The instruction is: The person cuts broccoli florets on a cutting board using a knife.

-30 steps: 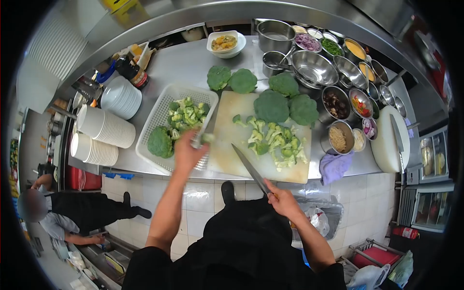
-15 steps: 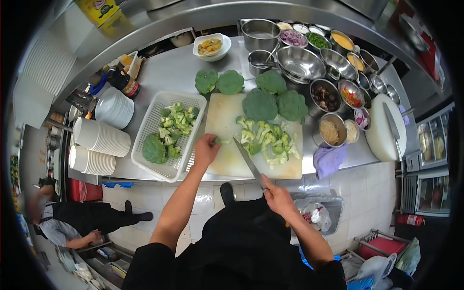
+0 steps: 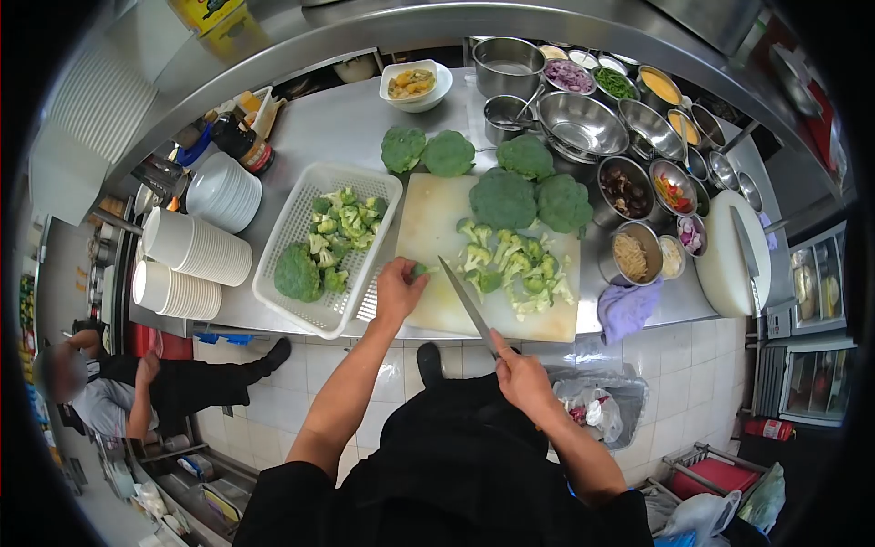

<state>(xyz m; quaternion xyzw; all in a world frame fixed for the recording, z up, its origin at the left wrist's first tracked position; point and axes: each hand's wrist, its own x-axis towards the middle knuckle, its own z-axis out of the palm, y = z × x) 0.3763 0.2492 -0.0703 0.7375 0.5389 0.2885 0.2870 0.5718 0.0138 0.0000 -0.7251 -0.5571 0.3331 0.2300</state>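
My left hand [image 3: 399, 288] is closed on a small broccoli floret [image 3: 419, 271] at the left edge of the white cutting board [image 3: 437, 314]. The handle of a long knife [image 3: 468, 304] is in my right hand [image 3: 521, 372], and its blade points up and left over the board, its tip close to the floret. Cut florets [image 3: 521, 267] lie in a pile on the right part of the board. Behind them rest large broccoli heads [image 3: 503, 198], with more heads [image 3: 447, 153] beyond the board. A white perforated basket [image 3: 272, 264] holds florets and a larger broccoli piece [image 3: 298, 273].
Stacked white bowls [image 3: 196, 246] stand at the left. Metal bowls of ingredients [image 3: 625, 189], a purple cloth [image 3: 629, 310] and a round white board with another knife [image 3: 725, 251] are at the right. A co-worker [image 3: 137, 392] is at lower left.
The counter and its items have shifted slightly right in view. Both hands keep their holds, with little movement. The co-worker's arm and legs have changed position.
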